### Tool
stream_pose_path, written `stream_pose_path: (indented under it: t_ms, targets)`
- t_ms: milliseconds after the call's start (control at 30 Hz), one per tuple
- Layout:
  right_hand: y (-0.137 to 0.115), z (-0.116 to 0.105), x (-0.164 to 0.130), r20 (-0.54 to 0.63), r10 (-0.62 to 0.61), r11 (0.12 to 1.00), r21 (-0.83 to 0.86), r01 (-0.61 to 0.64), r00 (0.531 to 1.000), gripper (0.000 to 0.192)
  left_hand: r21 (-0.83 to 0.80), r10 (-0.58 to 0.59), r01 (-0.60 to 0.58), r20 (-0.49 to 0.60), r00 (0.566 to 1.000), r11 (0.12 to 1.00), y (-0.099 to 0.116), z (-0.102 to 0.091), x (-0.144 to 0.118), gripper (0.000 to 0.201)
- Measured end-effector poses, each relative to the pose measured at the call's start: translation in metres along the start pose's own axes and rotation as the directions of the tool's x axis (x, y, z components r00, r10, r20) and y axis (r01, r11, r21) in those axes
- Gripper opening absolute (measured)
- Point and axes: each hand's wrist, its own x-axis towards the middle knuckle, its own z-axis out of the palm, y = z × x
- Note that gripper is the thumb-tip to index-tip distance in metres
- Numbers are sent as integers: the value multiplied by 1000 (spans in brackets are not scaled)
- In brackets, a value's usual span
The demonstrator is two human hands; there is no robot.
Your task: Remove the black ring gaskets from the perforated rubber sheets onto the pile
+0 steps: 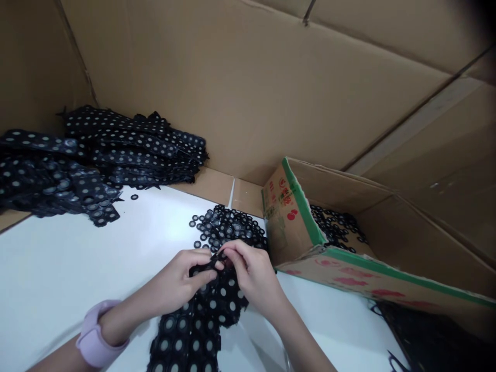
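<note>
Left hand (182, 284) and right hand (251, 274) both pinched top edge of black punched sheet (201, 320), fingertips nearly touching. Sheet draped toward wrists over white bench (58, 268). Loose black rings (228, 227) piled just beyond hands. Open cardboard box (306, 227) beside right hand. Stacked sheets (96, 160) far beyond left hand.

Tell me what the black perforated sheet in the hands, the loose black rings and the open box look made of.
Black perforated sheet: seems thin rubber or foam, matte; it droops limply from the left hand and right hand.
Loose black rings: apparently the same matte material, punched out.
Open box with green edging: corrugated cardboard, brown, printed red, with frayed edges.
</note>
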Motion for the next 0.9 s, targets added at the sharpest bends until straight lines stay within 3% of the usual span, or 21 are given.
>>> stream_pose_path:
  t_ms: [133, 233, 400, 500, 567, 700, 900]
  targets:
    - [15, -8, 5, -211, 111, 993, -27, -119, 971, 30, -27, -57, 58, 23, 998, 998, -4, -4, 3, 15]
    - [30, -15, 7, -338, 118, 981, -108, -163, 934, 30, -87, -100, 103, 38, 994, 991, -4, -6, 5, 18]
    - [38, -11, 3, -223, -21, 972, -233, -32, 975, 30, -250, -218, 237, 103, 971, 939, -4, -8, 5, 24]
    - [26, -8, -1, -166, -114, 967, -247, 70, 980, 26, -304, -283, 313, 138, 949, 900, -6, -8, 4, 28]
    - [16, -7, -2, -68, -198, 961, -212, 180, 978, 23, -306, -299, 324, 126, 946, 895, -6, -8, 3, 27]
    - [7, -4, -3, 116, -240, 962, -107, 253, 964, 24, -241, -236, 247, 74, 969, 939, -3, -6, 3, 16]
    - [3, -2, -2, 151, -114, 992, -33, 121, 982, 17, -110, -58, 64, 62, 996, 992, 1, -4, 2, 7]
